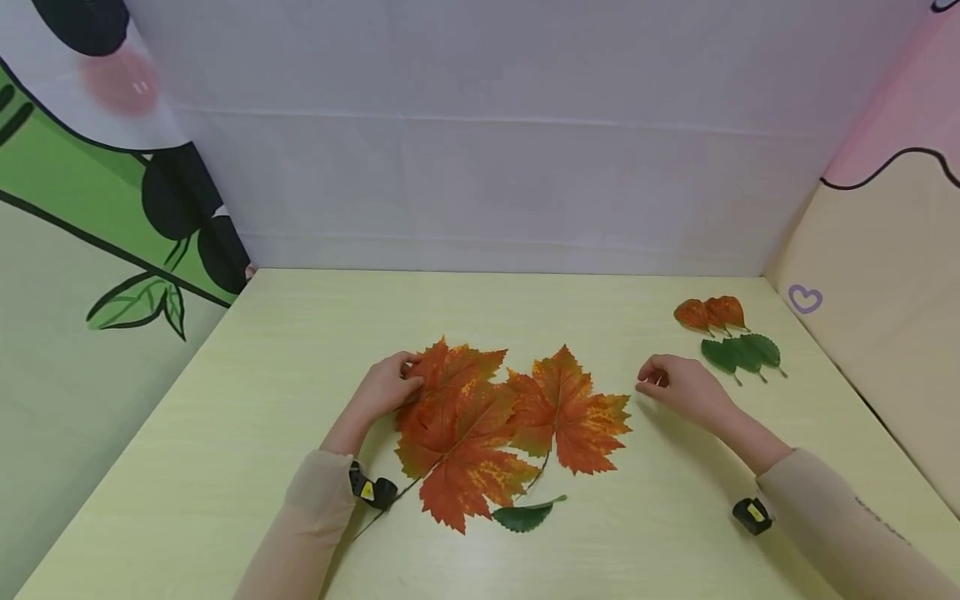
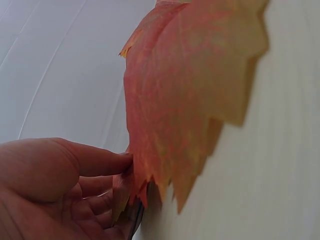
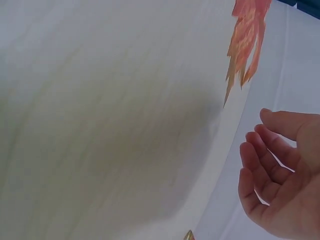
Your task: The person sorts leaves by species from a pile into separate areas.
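Orange-red artificial maple leaves lie at mid-table in the head view: an overlapping pair (image 1: 472, 442) on the left and a single leaf (image 1: 566, 408) touching it on the right. My left hand (image 1: 386, 387) pinches the upper left edge of the pair. In the left wrist view, the thumb presses a maple leaf's (image 2: 170, 85) jagged edge, and part of the fingers is hidden behind it. My right hand (image 1: 686, 390) hovers right of the single leaf, fingers loosely curled and holding nothing. The right wrist view shows the hand (image 3: 285, 175) apart from the orange leaf tips (image 3: 247, 45).
One small green leaf (image 1: 525, 517) lies by the maple leaves' lower edge. At the back right, three small orange-brown leaves (image 1: 708, 313) overlap in a row, with three green leaves (image 1: 742, 354) just in front. A pale wall (image 1: 487, 192) borders the table (image 1: 285, 333) behind.
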Tool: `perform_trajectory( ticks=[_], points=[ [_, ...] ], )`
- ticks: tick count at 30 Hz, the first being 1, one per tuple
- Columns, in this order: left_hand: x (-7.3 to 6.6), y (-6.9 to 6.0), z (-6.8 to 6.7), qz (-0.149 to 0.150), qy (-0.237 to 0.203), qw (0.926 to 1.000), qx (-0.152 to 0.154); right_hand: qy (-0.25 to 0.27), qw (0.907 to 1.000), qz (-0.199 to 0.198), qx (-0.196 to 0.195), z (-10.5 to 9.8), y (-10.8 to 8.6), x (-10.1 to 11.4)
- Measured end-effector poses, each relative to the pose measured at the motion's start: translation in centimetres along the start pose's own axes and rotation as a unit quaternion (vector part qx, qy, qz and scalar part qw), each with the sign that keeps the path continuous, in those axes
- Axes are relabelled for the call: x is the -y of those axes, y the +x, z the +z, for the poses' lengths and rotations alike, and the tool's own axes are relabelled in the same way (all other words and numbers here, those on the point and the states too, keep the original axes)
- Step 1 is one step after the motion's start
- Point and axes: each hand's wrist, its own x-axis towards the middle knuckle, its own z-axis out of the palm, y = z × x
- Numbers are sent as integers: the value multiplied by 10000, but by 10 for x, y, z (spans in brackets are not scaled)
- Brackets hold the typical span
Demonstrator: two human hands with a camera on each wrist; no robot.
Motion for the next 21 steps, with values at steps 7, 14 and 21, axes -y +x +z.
perform_trajectory(
  ticks=[7, 14, 21],
  points=[
    [1, 2, 1, -51, 10, 10000, -2, 83, 9977, -526, 410, 11, -7, 34],
    [1, 1, 1, -61, 14, 10000, -6, -46, 9938, -884, 677, 21, -19, 63],
    [1, 1, 0, -11, 41, 10000, 8, -66, 9833, -1567, 921, 28, -29, 85]
  ],
)
